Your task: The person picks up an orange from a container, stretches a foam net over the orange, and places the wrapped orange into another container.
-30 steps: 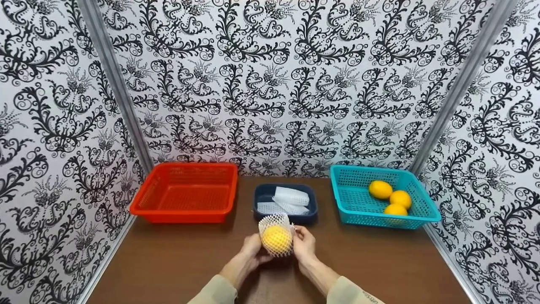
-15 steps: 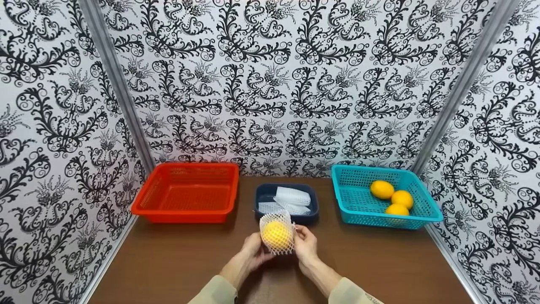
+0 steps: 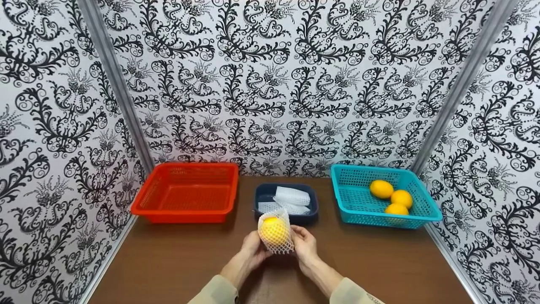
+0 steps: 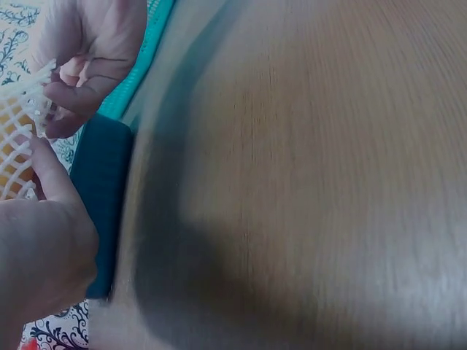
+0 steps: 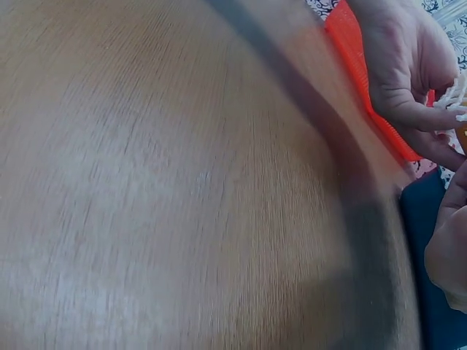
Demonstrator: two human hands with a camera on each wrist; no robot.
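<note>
In the head view an orange (image 3: 274,231) sits inside a white foam net sleeve (image 3: 284,247), held above the table between both hands. My left hand (image 3: 253,249) grips the orange and net from the left and below. On the other side, my right hand (image 3: 306,245) pinches the edge of the net between thumb and fingers. The left wrist view shows the left thumb (image 4: 55,171) on the mesh, and the right fingers (image 4: 73,98) at its open edge. Some left fingers are hidden behind the fruit.
Behind the hands stands a dark blue tray (image 3: 262,192) with several folded white foam nets (image 3: 292,195). A red basket (image 3: 183,217) is at the left. At the right, a turquoise basket (image 3: 352,217) contains 3 oranges (image 3: 381,189). Patterned walls enclose the table (image 3: 168,261).
The orange and its net have risen slightly and tilted. More of the net's loose lower edge now shows beneath the fruit, toward my right hand. Baskets and tray stay put.
</note>
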